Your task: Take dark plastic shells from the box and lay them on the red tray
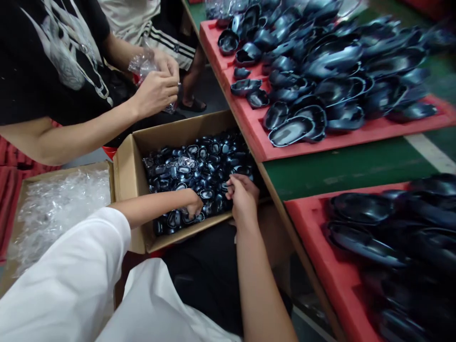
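Both of my hands reach down into a cardboard box (130, 175) on the floor, full of small glossy black plastic shells in clear wrap (199, 161). My left hand (194, 203) is curled around one of the wrapped shells near the box's front edge. My right hand (240, 192) pinches something small at the box's right side; what it grips is hidden by the fingers. My white sleeve (81, 266) covers the left arm.
A co-worker in a black shirt sits across, both hands (158, 80) working a clear plastic bag. A second box (53, 213) at left holds clear bags. On the green bench (356, 166) at right, red foam trays (263, 147) carry several larger black shells (320, 71).
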A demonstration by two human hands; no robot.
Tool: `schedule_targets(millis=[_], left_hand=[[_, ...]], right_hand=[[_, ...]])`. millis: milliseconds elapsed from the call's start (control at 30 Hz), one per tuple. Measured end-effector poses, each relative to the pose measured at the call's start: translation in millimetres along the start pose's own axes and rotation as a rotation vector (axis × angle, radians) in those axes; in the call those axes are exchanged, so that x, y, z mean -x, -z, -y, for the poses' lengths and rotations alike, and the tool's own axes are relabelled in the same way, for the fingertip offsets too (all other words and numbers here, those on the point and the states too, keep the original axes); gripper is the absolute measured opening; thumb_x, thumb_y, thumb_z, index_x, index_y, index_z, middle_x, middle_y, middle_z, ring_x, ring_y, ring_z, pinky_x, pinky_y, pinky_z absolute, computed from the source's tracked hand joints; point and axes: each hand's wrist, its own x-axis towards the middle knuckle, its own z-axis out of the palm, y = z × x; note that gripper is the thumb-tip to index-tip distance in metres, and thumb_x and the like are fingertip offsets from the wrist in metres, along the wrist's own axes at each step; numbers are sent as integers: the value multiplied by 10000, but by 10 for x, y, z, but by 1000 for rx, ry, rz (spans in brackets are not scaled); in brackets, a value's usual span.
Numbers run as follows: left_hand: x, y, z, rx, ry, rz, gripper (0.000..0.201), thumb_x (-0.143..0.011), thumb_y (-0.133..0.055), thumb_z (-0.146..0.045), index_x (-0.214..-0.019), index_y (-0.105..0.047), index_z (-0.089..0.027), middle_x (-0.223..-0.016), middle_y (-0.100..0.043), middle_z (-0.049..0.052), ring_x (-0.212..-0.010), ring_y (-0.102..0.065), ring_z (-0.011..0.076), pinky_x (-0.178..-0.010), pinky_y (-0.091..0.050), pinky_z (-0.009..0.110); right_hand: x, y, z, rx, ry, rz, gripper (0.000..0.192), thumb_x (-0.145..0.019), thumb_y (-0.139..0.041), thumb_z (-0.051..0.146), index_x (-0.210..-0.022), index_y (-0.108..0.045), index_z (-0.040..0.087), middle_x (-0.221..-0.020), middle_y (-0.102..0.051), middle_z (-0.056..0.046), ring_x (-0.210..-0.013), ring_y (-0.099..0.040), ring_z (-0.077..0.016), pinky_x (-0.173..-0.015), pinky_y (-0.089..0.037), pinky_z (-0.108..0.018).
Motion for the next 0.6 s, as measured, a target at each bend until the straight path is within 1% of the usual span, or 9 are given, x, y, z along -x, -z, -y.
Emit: schedule_targets(millis=[67, 133, 200, 267, 300, 333, 433, 533, 600], left_hand=[[76, 113, 48, -9, -51, 177, 162, -553, -885, -174, -570, -734, -231, -579, -695, -21, -601, -652, 161, -604, -507, 206], [110, 219, 53, -41, -141, 242, 117, -621, -875, -230, -684, -779, -248, -711, -752, -20, -699, -686, 167, -681, -523, 210], [99, 287, 12, -109, -204, 142, 135, -746, -813, -313, -866, -805, -252, -888, -784, 9, -847, -713, 189, -776, -528, 229], [55, 288, -67, -173, -204, -28, 234, -829, -747, -369, -1030, -791, -255, -1026, -777, 47, -977, -714, 227, -839, -531, 261], [28, 260, -117, -194, -192, -83, 277, -844, -734, -386, -1085, -778, -256, -1074, -768, 66, -1024, -709, 248, -859, -535, 280], [2, 216, -171, -207, -180, -108, 316, -845, -735, -400, -1122, -766, -250, -1109, -757, 88, -1054, -704, 270, -875, -541, 301], [-59, 31, -326, -207, -106, -90, 404, -801, -791, -380, -1150, -746, -181, -1144, -733, 169, -1076, -699, 326, -907, -552, 361], [-71, -102, -413, -175, -22, -91, 367, -779, -794, -230, -1130, -737, -142, -1111, -735, 198, -1065, -706, 321, -916, -551, 359], [-42, -101, -403, -150, 4, -116, 325, -784, -762, -174, -1108, -740, -152, -1104, -739, 186, -1056, -711, 303, -906, -551, 339]], right_hand=[[-3, -5, 3, -6, -3, 3, 302, -667, -788, 408, -775, -608, 192, -611, -576, 52, -409, -411, -61, -356, -290, -179], [-13, -10, 3, -11, -8, 5, 300, -658, -784, 407, -774, -609, 192, -615, -575, 52, -405, -408, -56, -356, -289, -176], [-23, -16, 5, -14, -9, 5, 297, -658, -777, 406, -775, -608, 192, -614, -569, 55, -406, -406, -53, -357, -290, -172], [-32, -22, 14, -16, -12, 1, 296, -663, -776, 404, -773, -601, 193, -612, -564, 55, -410, -412, -55, -360, -290, -171], [-35, -26, 21, -16, -15, -2, 295, -663, -775, 402, -771, -596, 194, -610, -562, 55, -411, -415, -56, -360, -290, -171], [-37, -30, 30, -17, -21, -3, 294, -660, -774, 400, -768, -593, 195, -608, -561, 56, -411, -415, -57, -360, -291, -171], [-37, -48, 62, -20, -49, -3, 290, -628, -765, 393, -756, -592, 199, -595, -555, 60, -409, -409, -55, -358, -293, -167], [-36, -61, 77, -32, -80, -11, 298, -578, -751, 394, -749, -601, 200, -588, -558, 60, -408, -401, -52, -356, -284, -163], [-42, -55, 64, -31, -88, -12, 302, -566, -746, 398, -749, -605, 203, -588, -558, 59, -408, -397, -54, -357, -279, -165]])
